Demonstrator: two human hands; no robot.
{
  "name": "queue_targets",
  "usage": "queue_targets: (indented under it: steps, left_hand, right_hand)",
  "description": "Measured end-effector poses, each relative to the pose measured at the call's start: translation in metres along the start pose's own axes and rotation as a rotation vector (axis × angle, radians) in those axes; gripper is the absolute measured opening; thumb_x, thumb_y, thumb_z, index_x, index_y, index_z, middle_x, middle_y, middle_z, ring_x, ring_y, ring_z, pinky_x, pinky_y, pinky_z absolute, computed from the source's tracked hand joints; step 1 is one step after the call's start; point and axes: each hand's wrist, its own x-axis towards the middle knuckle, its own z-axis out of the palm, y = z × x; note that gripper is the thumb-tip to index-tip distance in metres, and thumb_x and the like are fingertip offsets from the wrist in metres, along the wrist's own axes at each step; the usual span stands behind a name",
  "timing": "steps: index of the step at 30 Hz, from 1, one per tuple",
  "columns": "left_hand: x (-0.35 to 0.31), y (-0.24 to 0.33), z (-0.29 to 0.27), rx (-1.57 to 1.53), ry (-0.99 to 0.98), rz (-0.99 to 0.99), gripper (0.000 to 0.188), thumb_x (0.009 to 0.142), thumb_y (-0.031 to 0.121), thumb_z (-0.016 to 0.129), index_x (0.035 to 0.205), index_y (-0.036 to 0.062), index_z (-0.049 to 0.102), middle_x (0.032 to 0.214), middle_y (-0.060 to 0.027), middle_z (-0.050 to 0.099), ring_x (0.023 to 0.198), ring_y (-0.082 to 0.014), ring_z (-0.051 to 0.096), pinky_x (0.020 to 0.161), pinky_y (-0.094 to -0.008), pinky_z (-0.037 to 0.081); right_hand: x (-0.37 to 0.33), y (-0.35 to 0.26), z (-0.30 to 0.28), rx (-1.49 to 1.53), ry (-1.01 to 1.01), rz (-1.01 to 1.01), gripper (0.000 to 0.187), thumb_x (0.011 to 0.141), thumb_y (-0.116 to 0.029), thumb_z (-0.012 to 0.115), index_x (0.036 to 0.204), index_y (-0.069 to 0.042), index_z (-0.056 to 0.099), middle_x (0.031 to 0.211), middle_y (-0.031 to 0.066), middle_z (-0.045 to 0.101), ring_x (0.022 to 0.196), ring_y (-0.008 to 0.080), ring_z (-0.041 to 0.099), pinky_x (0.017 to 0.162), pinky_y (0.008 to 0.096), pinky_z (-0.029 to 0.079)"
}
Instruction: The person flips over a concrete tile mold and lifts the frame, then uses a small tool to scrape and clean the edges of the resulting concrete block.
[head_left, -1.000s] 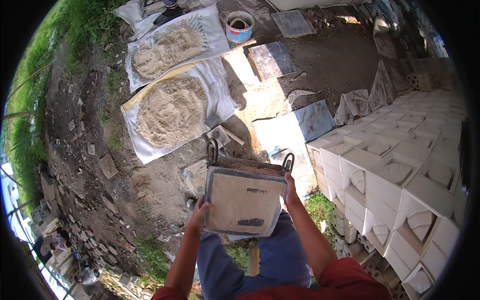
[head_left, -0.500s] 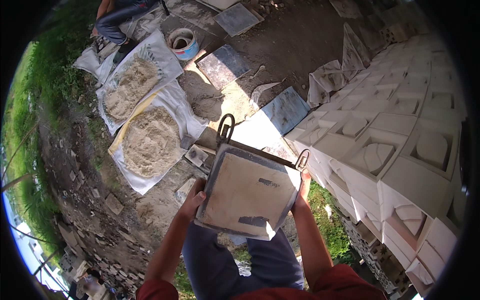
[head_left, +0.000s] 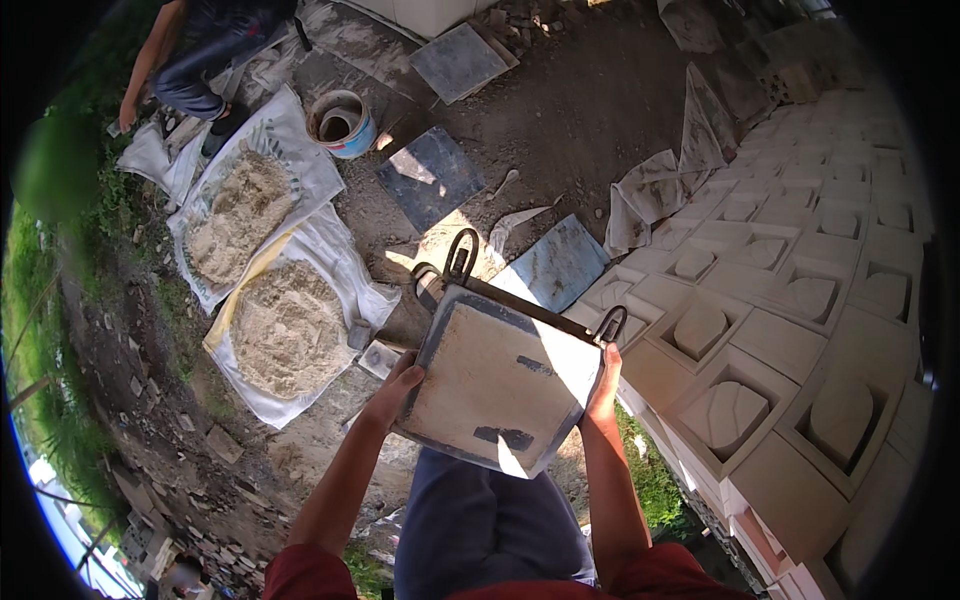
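Both my hands hold a square metal mould [head_left: 505, 375] with a dark rim and a flat, pale, dusty face turned up toward me. My left hand [head_left: 393, 390] closes on its left edge, thumb on top. My right hand [head_left: 604, 385] grips the right edge, its fingers partly hidden beneath. Two metal loop handles stand up from the far side, one at the left corner [head_left: 461, 257] and one at the right corner [head_left: 610, 325]. Sunlight falls across the mould's right side and near edge.
Pale stacked blocks with recessed centres [head_left: 800, 350] fill the right side. At left, two heaps of sandy powder [head_left: 285, 325] lie on white sacks [head_left: 265, 405]. Beyond are a bucket [head_left: 355, 143], a dark flat board [head_left: 430, 180], a bluish board [head_left: 560, 262] and a seated person [head_left: 190, 75].
My view has shifted, so the block stacks show more from above and the ground things sit farther left. The mould stays in both hands. My legs have come closer together.
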Motion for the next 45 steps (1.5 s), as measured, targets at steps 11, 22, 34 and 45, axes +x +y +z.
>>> queue_targets:
  steps: [11, 22, 34, 45]
  left_hand:
    - [0.117, 0.088, 0.002, -0.077, 0.092, 0.106, 0.059, 0.097, 0.043, 0.061, 0.136, -0.0001, 0.049, 0.123, -0.0093, 0.057, 0.115, -0.019, 0.051, 0.103, -0.0345, 0.039]
    - [0.344, 0.13, 0.057, 0.023, 0.047, 0.126, 0.059, 0.095, 0.042, 0.065, 0.134, 0.0002, 0.051, 0.121, -0.009, 0.059, 0.111, -0.0181, 0.053, 0.1, -0.0338, 0.041]
    - [0.614, 0.099, 0.119, 0.042, -0.071, -0.193, 0.082, 0.091, 0.062, 0.055, 0.147, 0.0025, 0.049, 0.142, -0.0183, 0.056, 0.13, -0.0288, 0.053, 0.111, -0.0397, 0.036]
    - [0.69, 0.088, 0.109, 0.24, 0.036, -0.261, 0.08, 0.092, 0.066, 0.048, 0.146, 0.0071, 0.052, 0.143, -0.0162, 0.057, 0.131, -0.029, 0.053, 0.112, -0.0407, 0.034]
  right_hand:
    - [0.16, -0.052, 0.096, -0.099, -0.178, 0.315, 0.073, 0.096, -0.064, 0.047, 0.137, -0.004, 0.057, 0.129, 0.0165, 0.065, 0.114, 0.028, 0.064, 0.097, 0.0412, 0.051]
    - [0.383, -0.084, 0.071, -0.059, -0.133, 0.31, 0.076, 0.093, -0.066, 0.05, 0.135, -0.004, 0.058, 0.127, 0.0161, 0.066, 0.112, 0.0285, 0.065, 0.098, 0.0401, 0.05]
    - [0.596, -0.067, -0.01, -0.074, -0.026, 0.339, 0.075, 0.089, -0.067, 0.054, 0.131, -0.005, 0.062, 0.128, 0.0139, 0.066, 0.115, 0.0292, 0.063, 0.102, 0.0426, 0.047]
    - [0.69, -0.005, -0.039, 0.033, -0.016, 0.347, 0.071, 0.089, -0.065, 0.056, 0.128, -0.006, 0.063, 0.128, 0.0131, 0.066, 0.117, 0.0298, 0.061, 0.104, 0.0441, 0.046]
